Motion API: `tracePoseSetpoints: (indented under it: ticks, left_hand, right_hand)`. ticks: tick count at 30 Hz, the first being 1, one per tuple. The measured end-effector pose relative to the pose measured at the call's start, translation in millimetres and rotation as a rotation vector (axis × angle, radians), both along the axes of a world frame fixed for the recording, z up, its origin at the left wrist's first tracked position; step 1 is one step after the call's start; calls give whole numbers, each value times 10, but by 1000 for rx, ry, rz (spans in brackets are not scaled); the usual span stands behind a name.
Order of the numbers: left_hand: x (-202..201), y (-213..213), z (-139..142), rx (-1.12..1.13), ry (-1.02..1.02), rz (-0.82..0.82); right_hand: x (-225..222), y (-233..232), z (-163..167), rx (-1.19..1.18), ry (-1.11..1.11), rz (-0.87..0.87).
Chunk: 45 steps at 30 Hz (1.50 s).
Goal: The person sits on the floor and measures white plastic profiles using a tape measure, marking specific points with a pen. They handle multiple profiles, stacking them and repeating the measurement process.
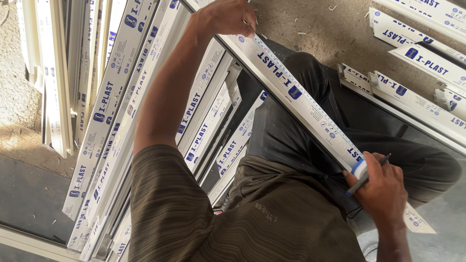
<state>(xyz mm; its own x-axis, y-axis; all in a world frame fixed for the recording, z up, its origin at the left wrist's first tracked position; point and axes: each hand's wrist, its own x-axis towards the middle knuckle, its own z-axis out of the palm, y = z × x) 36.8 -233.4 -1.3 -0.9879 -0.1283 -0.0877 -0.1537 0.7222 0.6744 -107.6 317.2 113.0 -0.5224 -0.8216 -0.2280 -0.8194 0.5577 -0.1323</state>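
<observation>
left hand (223, 17) pins tape (291, 80) on white strip (310, 111), right hand (381, 187) pinching pen (369, 175); slack tape could skew the mark.

this is looking like a window-frame workshop: long white plastic profiles (104, 104) wrapped in printed protective film are lying stacked in bundles on the left, shorter cut lengths (422, 99) are resting on the right, and scraps and shavings are littering a rough, dusty concrete floor (315, 29)
</observation>
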Motion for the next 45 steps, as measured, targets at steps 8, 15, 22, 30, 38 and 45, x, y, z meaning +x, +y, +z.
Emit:
tracePoseSetpoints:
  ticks: [8,15,22,30,38,45]
  left_hand:
    - [56,14,-103,24,90,71]
    - [-59,183,-167,-54,276,-68]
    - [-67,194,-168,0,127,-1]
    - [-47,-197,-162,210,-59,76]
    - [-98,-143,-119,175,-71,76]
    - [-102,-96,-140,97,-47,74]
  right_hand:
    - [109,-321,-117,-101,70,131]
    - [98,-775,-186,-179,1,230]
    - [199,-948,-193,-246,34,241]
    - [264,-1296,-263,-276,-37,229]
    - [223,-1251,-256,-298,-80,229]
    - [188,-1190,-266,-319,-124,231]
